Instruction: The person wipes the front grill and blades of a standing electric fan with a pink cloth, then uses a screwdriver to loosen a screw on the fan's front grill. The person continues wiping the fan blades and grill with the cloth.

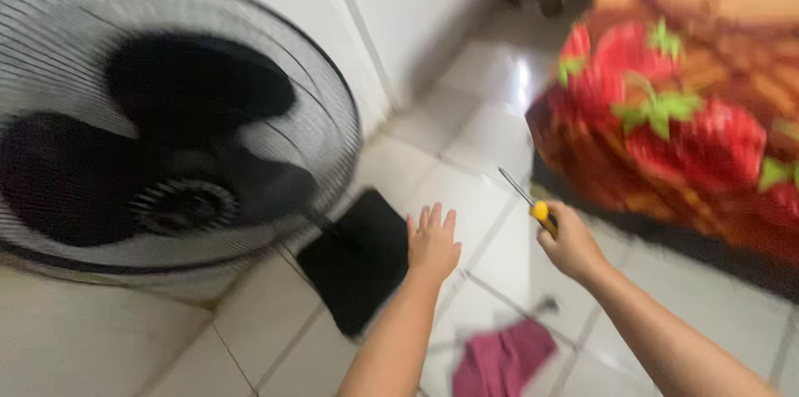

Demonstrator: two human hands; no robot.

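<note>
Head view, looking down at floor level. L hand point(432, 240): fingers spread wide, palm down, holding nothing; it hovers over the white tiled floor point(466, 197), just right of the fan's black square base point(359, 260). Whether the palm touches the tile cannot be told (motion blur).

R hand point(570, 243): closed in a fist around the yellow handle of a screwdriver point(529, 202). Metal shaft sticks out up and to the left from the fist, tip in free air above the floor, apart from the L hand, w/ bare tile between them.

Pedestal fan point(166, 122): to the left of and beyond the L hand; round wire guard, dark blades, ribbed hub seen through the grille. Guard rim lies near the L fingertips but does not touch them.

Pink cloth point(499, 359): crumpled on the floor, nearer the viewer than both hands, between the two forearms.

Patterned cover w/ red strawberry print point(666, 114): drapes over a low piece of furniture, right of and beyond the R hand, well apart from the fan.

White wall point(399, 14): behind the fan, far side of both hands.
</note>
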